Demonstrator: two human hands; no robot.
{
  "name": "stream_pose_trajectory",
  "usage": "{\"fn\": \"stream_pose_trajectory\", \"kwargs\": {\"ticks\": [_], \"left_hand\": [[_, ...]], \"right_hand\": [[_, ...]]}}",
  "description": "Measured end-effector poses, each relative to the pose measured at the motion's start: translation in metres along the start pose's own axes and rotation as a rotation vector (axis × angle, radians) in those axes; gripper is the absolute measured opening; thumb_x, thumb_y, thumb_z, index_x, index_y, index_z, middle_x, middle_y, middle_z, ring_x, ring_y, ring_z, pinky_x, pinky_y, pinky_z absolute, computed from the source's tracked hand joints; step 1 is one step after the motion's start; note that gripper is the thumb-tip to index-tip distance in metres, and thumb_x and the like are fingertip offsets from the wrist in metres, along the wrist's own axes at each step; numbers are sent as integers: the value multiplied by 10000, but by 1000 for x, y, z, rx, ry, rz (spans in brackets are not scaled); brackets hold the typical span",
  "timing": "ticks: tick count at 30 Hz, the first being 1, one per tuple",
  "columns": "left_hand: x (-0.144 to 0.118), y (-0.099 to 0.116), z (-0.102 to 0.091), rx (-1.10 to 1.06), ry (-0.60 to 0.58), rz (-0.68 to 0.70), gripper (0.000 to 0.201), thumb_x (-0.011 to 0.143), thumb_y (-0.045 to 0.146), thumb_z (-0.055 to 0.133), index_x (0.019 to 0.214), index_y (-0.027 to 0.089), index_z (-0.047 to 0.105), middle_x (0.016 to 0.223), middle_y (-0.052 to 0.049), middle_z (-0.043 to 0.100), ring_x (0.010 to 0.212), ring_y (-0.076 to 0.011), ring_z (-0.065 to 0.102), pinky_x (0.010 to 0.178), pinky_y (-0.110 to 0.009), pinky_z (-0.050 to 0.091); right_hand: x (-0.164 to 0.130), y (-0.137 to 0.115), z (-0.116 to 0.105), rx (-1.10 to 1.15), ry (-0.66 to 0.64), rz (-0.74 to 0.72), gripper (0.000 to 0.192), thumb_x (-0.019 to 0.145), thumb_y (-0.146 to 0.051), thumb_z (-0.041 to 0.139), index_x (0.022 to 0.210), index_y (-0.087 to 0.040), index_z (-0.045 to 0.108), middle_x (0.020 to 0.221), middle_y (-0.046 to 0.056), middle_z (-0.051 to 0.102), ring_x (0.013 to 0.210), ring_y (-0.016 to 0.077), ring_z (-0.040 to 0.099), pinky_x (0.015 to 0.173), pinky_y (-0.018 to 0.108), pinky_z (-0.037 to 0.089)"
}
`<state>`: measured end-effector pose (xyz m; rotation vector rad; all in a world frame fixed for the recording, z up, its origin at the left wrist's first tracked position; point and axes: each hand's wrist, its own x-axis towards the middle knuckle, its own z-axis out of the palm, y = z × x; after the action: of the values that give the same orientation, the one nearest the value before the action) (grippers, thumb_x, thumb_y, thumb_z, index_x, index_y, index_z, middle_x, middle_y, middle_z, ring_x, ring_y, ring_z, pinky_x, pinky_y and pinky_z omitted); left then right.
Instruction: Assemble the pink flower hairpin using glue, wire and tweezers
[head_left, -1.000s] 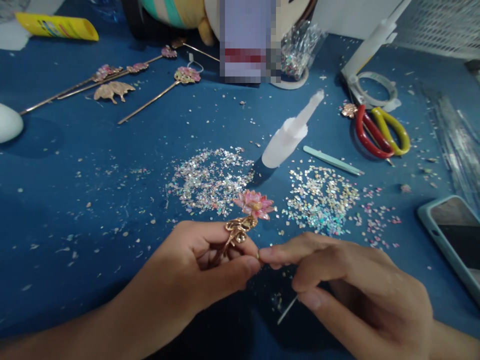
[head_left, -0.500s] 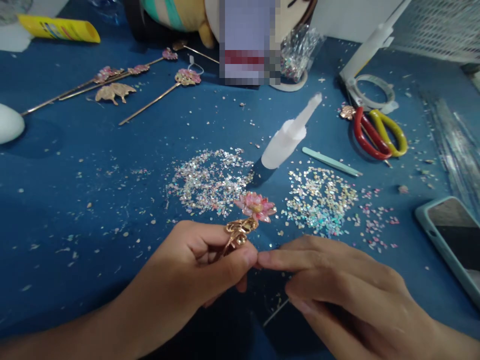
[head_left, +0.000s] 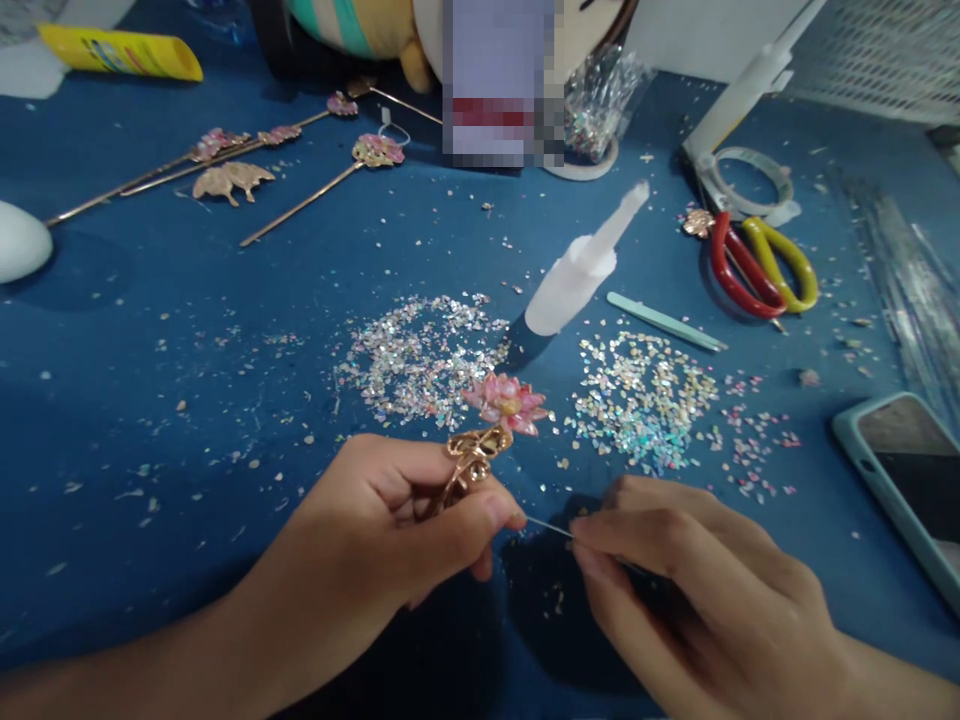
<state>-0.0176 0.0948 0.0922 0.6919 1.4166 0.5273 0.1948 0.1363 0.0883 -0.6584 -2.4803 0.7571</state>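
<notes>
My left hand (head_left: 409,530) is closed around a gold hair ornament (head_left: 474,462), its curled metalwork rising between thumb and forefinger. A pink lotus flower (head_left: 508,402) with a yellow centre tops the ornament. From my left thumb tip a thin pale wire or thread (head_left: 549,526) runs right to my right hand (head_left: 697,580), which pinches it between thumb and forefinger. The wire is stretched nearly straight. The ornament's lower part is hidden behind my left fingers. Beyond the flower lie loose iridescent chips (head_left: 420,355), with another patch of yellowish and turquoise chips (head_left: 645,400) to the right.
A white nozzle bottle (head_left: 566,290) stands behind the chips. To its right lie mint tweezers (head_left: 664,322), red-and-yellow-handled pliers (head_left: 746,270) and a tape roll (head_left: 750,185). A phone (head_left: 900,480) rests at the right. Gold hairpins (head_left: 300,205) and a yellow tube (head_left: 120,52) are back left.
My right hand has drawn away from my left thumb, down and to the right, and the thin wire between them now shows. My left hand still holds the ornament, nearly unmoved.
</notes>
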Motion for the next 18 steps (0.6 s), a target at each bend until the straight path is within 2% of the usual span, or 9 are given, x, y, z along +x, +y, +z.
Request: {"fn": "stream_pose_trajectory", "kwargs": {"ticks": [5, 12, 15, 18], "left_hand": [[-6, 2, 1, -14, 52, -14, 348, 779, 460, 652, 549, 198, 640, 464, 57, 442, 449, -71, 390, 429, -162, 251], [-6, 2, 1, -8, 41, 28, 360, 806, 450, 636, 554, 194, 657, 451, 60, 430, 449, -73, 401, 426, -166, 250], [-2, -3, 0, -12, 16, 61, 360, 786, 491, 659, 551, 219, 670, 430, 52, 449, 423, -101, 428, 392, -185, 273], [2, -6, 0, 30, 51, 91, 318, 787, 508, 704, 627, 235, 732, 423, 46, 484, 427, -137, 486, 369, -204, 297]], "right_hand": [[1, 0, 3, 0, -3, -12, 303, 870, -4, 510, 1028, -263, 512, 658, -33, 709, 531, 141, 666, 573, 263, 555], [-1, -1, 4, -42, 23, -10, 230, 898, -32, 506, 913, -261, 506, 678, -28, 717, 541, 126, 668, 556, 255, 542], [-5, 1, 6, -116, 56, -19, 230, 921, -26, 508, 902, -255, 493, 715, -24, 721, 606, 122, 691, 599, 240, 550], [-8, 2, 9, -174, 86, -27, 233, 950, -26, 512, 881, -246, 484, 681, -26, 675, 611, 123, 663, 611, 240, 537]]}}
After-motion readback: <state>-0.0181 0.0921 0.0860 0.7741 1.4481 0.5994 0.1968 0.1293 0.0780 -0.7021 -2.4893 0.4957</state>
